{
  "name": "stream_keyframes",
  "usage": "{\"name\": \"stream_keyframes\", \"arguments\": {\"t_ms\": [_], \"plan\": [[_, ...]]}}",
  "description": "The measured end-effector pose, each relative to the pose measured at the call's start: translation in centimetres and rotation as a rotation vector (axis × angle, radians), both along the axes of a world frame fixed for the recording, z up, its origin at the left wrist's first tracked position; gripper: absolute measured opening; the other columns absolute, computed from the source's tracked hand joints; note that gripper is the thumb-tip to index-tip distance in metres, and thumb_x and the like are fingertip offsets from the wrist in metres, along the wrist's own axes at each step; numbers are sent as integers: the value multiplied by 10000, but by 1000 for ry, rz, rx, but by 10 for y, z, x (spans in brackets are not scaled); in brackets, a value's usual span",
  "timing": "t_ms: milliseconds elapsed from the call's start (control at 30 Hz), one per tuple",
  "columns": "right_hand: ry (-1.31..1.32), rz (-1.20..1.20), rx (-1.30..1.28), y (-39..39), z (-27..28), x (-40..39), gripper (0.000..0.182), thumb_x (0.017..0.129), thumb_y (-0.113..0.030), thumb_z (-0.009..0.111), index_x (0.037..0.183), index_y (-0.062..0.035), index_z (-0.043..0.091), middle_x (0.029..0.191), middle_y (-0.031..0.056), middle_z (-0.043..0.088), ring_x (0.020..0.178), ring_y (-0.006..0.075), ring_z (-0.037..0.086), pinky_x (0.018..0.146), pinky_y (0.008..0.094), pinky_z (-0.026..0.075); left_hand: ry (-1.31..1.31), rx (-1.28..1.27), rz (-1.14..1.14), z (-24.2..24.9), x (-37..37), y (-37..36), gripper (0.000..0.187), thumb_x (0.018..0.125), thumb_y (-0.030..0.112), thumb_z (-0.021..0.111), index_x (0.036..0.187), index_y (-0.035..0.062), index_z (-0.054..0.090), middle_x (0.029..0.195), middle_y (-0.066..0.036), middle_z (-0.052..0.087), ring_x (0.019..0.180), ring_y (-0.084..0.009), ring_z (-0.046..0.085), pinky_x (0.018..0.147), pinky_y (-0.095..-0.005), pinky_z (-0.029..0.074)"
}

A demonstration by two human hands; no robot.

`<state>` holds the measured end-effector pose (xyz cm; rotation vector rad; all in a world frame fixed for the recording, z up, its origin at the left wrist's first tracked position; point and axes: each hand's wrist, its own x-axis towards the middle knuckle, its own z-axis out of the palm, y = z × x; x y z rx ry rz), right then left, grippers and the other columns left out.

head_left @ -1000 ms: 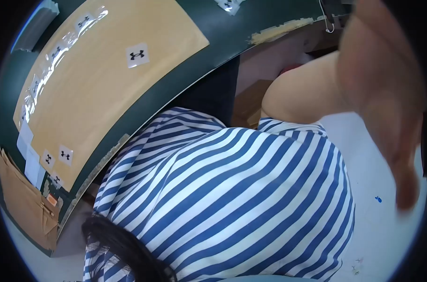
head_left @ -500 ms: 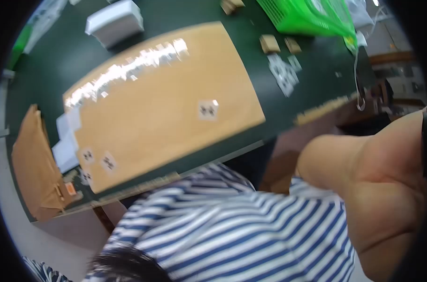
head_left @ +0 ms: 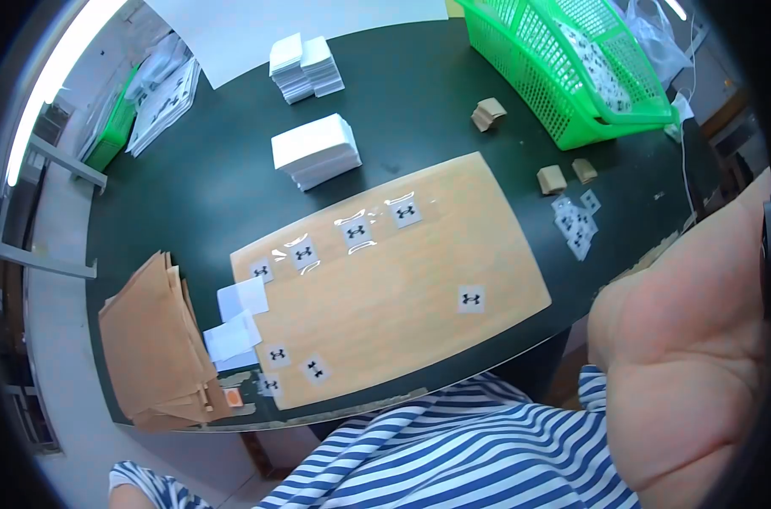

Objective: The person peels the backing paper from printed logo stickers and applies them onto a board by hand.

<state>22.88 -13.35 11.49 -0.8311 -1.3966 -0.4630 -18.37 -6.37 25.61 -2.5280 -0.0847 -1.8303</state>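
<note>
The person is wearing a blue-and-white striped shirt (head_left: pixel 453 454), filling the bottom of the frame. A bare arm (head_left: pixel 699 339) is showing at lower right, with a dark band (head_left: pixel 770 254) sitting at the right edge.

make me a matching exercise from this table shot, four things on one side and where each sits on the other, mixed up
Things:
1. green basket
2. brown envelope stack
3. white card stack
4. tan board

Places:
A. left edge of the table
B. middle of the table, logo stickers on it
C. far right corner of the table
D. just beyond the board's far edge

Pairs: 1-C, 2-A, 3-D, 4-B
</note>
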Motion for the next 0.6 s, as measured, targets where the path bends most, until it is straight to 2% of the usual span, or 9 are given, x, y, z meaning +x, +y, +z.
{"name": "stream_keyframes", "arguments": {"t_ms": [367, 600], "plan": [[-291, -11, -12, -13, 33, 83, 170, 979, -129, 561, 1018, -22, 687, 1037, 78, 690, 944, 215, 594, 912, 392, 465, -265, -95, 28, -83, 35, -2, 167, 916, 132, 657, 1075, 84, 642, 977, -94, 648, 867, -233, 618, 803, -339, 529], [-409, 39, -88, -17, 45, 90, 177, 981, -149, 556, 1018, -32, 682, 1039, 74, 688, 963, 220, 590, 929, 408, 459, -366, -228, 96, -137, 47, -24, 177, 910, 125, 663, 1081, 85, 647, 982, -92, 652, 869, -231, 620, 802, -335, 530]]}}
